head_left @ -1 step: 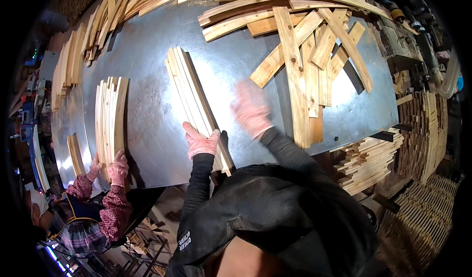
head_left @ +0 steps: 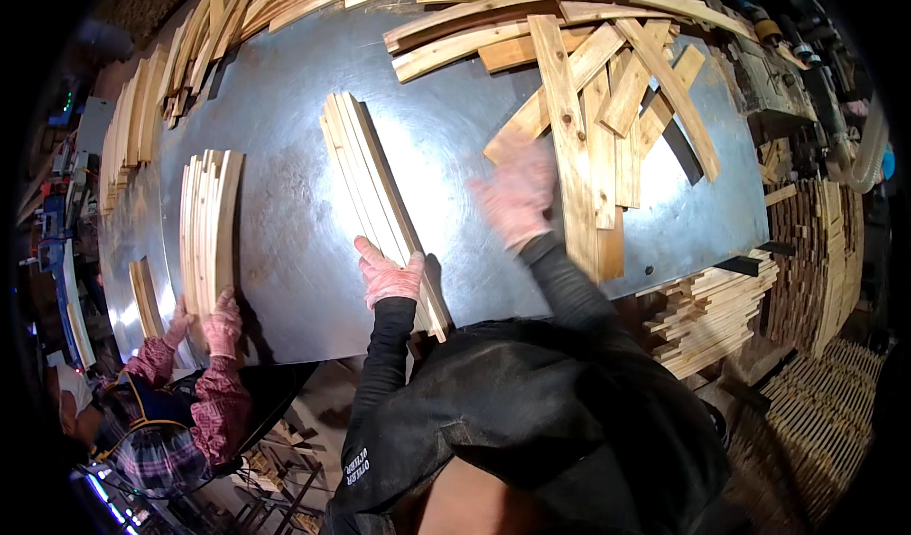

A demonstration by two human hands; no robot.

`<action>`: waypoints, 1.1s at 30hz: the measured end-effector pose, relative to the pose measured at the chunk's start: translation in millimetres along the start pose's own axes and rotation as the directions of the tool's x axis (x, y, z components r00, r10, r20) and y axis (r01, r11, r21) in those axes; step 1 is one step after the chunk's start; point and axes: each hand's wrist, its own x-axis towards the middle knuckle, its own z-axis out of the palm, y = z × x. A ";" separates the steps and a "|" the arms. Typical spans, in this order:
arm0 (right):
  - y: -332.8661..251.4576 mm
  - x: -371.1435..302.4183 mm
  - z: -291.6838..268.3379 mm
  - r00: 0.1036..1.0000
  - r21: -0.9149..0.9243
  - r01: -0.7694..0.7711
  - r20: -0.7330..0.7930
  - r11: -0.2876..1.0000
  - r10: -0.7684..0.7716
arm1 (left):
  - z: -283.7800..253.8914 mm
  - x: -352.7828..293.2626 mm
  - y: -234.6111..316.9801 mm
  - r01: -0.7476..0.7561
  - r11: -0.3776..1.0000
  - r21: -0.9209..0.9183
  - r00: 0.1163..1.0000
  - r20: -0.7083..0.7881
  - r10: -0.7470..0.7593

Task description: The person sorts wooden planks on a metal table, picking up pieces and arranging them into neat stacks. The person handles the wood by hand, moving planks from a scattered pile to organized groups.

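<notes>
My left hand [head_left: 389, 274], in a pinkish glove, is closed round the near part of a small bundle of pale wooden slats [head_left: 365, 179] lying lengthwise on the metal table [head_left: 285, 89]. Its thumb and fingers press the slats together from both sides. My right hand [head_left: 517, 198], gloved alike and blurred by motion, hovers over the table with its thumb apart and nothing visible in it. Just beyond and to the right of it lies a criss-crossed pile of wooden slats [head_left: 569, 131]; whether the fingertips touch the nearest slat, I cannot tell.
On the left a co-worker's gloved hands [head_left: 221, 324] hold another slat bundle [head_left: 209, 231]. Long curved boards [head_left: 531, 11] line the far edge. Stacked slats [head_left: 712, 317] stand below the table's right edge, and machinery [head_left: 773, 89] is at the far right.
My right hand has moved right, closer to the slat pile. My left hand and its bundle stay in place. The co-worker's bundle has shifted slightly left.
</notes>
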 end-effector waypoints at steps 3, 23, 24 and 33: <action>15.2 53.3 -113.4 0.937 -0.219 -0.328 0.046 0.919 0.346 | 1.9 -1.0 -1.9 0.048 0.999 0.014 0.999 -0.020 -0.048; -109.1 223.9 -38.8 0.897 -0.205 0.434 0.195 0.877 -0.398 | 11.3 1.4 -7.9 -0.056 0.995 0.086 0.963 -0.259 0.076; -93.3 244.6 -31.9 0.917 -0.300 0.391 0.210 0.870 -0.340 | 15.2 1.2 -11.5 -0.066 0.997 0.047 0.969 -0.237 0.076; -77.4 174.8 -4.7 0.821 0.107 0.148 0.540 0.983 -0.183 | 14.4 -1.2 18.8 -0.028 0.999 0.037 0.983 -0.179 0.034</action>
